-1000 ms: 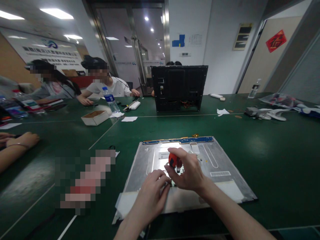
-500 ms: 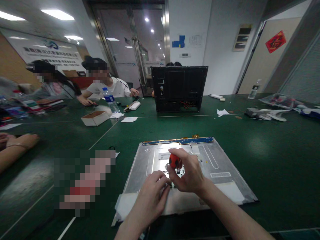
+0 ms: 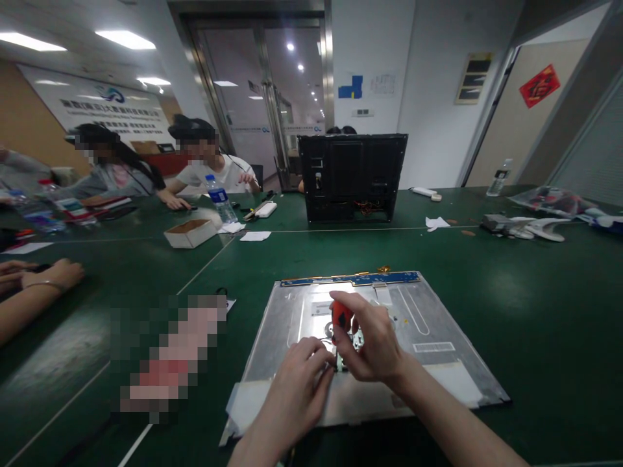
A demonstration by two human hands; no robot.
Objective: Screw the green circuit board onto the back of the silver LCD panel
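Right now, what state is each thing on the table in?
Metal panel: flat on the table, back side up.
Screwdriver: upright, gripped by right hand.
Left hand: resting on the panel, steadying the tip.
Black monitor shell: standing upright.
Water bottle: upright, capped.
Cardboard box: open.

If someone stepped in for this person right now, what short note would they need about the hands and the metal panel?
Right hand: closed around a red-handled screwdriver, held upright with its tip down near the middle of the metal panel.
Left hand: fingertips rest on the panel beside the screwdriver tip, steadying it.
Panel: lies flat on the green table, blue circuit strip along its far edge.
Done: cannot tell how many screws are out.
Left: the spot under the tip is in work; the tip itself is hidden by the fingers.
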